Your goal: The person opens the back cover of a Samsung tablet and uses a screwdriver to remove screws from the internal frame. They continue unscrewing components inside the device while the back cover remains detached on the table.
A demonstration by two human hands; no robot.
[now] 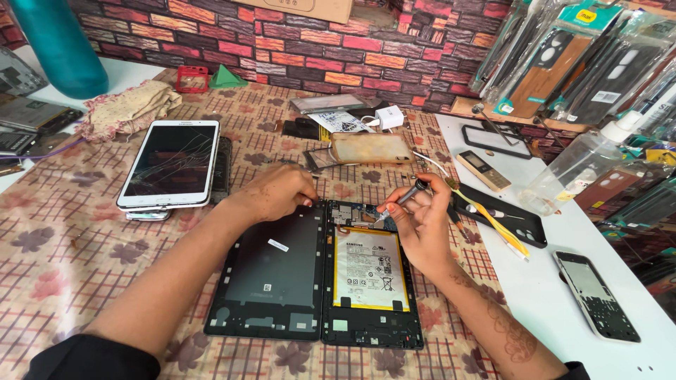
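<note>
On the bench [105,281], an opened tablet [370,271] lies at centre, back cover [271,271] beside it on the left. Right hand [422,222] grips a screwdriver [401,200], tip on the far circuit board [352,213]. Left hand [274,191], fingers curled, steadies the cover's far edge. Risk: a slipping tip could puncture the battery [370,269] or gouge the board.

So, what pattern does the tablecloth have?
The tablecloth has a red-brown check with dark flowers, seen in the head view.
</note>
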